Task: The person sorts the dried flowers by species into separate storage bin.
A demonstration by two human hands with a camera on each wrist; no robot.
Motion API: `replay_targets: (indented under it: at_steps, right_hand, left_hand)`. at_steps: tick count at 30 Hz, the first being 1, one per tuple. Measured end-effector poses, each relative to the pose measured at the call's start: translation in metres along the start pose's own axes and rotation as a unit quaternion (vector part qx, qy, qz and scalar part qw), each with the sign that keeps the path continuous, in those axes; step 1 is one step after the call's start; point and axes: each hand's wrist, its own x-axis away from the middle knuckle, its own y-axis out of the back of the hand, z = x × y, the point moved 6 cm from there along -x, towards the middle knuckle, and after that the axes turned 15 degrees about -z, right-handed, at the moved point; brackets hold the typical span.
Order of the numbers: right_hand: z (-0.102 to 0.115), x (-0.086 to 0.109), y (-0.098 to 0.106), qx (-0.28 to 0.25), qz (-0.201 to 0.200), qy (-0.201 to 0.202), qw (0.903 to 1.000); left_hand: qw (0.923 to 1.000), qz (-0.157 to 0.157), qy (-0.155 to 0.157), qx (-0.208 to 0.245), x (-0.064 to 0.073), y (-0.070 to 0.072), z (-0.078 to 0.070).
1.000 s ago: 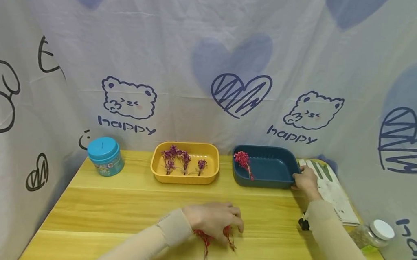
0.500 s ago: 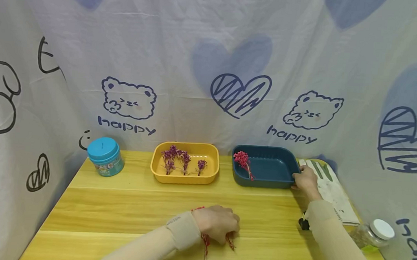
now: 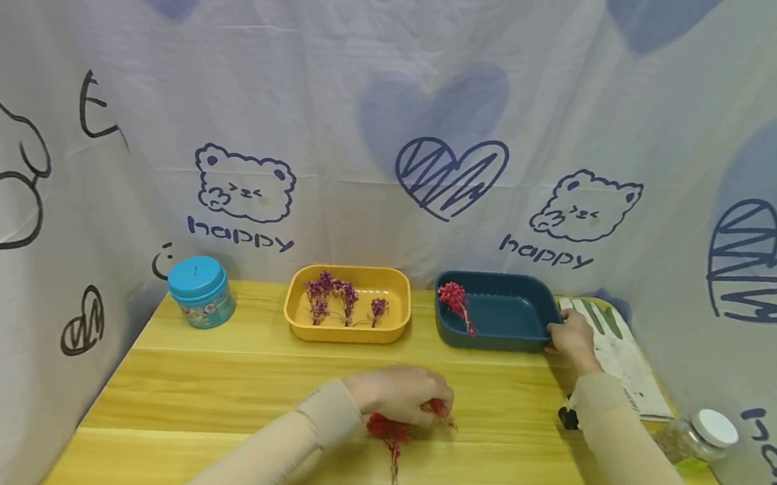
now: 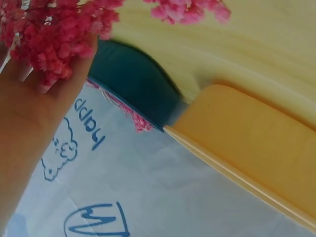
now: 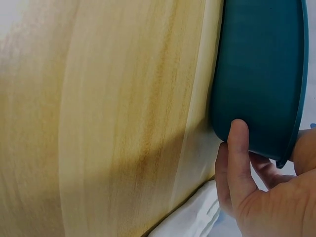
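My left hand [image 3: 399, 392] pinches a sprig of small red dried flowers [image 3: 438, 408] over the middle of the table. Under that hand, another red flower sprig [image 3: 388, 430] lies with its stems toward me. The left wrist view shows the held flower heads [image 4: 54, 37] bunched at the fingers. At the back right, my right hand [image 3: 571, 339] grips the end of a dark blue tray [image 3: 499, 342], thumb at the rim and fingers [image 5: 239, 143] along the outer wall. One pinkish-red flower sprig [image 3: 453, 298] leans inside this tray, at its left end.
A yellow tray [image 3: 345, 336] with several purple flower sprigs [image 3: 347, 297] stands left of the blue one. Further left is a blue-lidded jar [image 3: 202, 293]. White gloves [image 3: 625, 364], a small black object [image 3: 567, 418] and a white-capped jar [image 3: 697, 436] lie at right.
My left hand has closed on one red sprig and raised it slightly, its stems swinging to the right. The other sprig stays on the table. The right hand keeps its grip on the tray.
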Motion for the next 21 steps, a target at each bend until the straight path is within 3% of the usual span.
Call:
replay_targets:
  at_steps: [5,11,16,19,21]
  right_hand:
    - [-0.001,0.000,0.000,0.001,-0.001,0.001,1.0000]
    - [-0.002,-0.001,0.000,0.008,-0.002,0.009,0.9999]
    - [-0.002,0.000,-0.001,0.007,0.000,0.009,0.9999]
    - [-0.002,0.000,-0.001,0.007,0.000,0.011,0.9999]
    - [-0.001,0.000,-0.001,0.008,0.000,0.013,0.9999]
  left_hand:
    - [0.9970,-0.060,0.007,0.049,0.000,0.017,0.006]
    - [0.9833,-0.132,0.032,0.121,0.003,0.035,0.014]
    - [0.9648,-0.179,0.068,0.180,0.008,0.047,0.022]
    - [0.9496,-0.203,0.078,0.226,0.010,0.052,0.025]
    - [0.9442,-0.218,0.079,0.234,0.011,0.055,0.028]
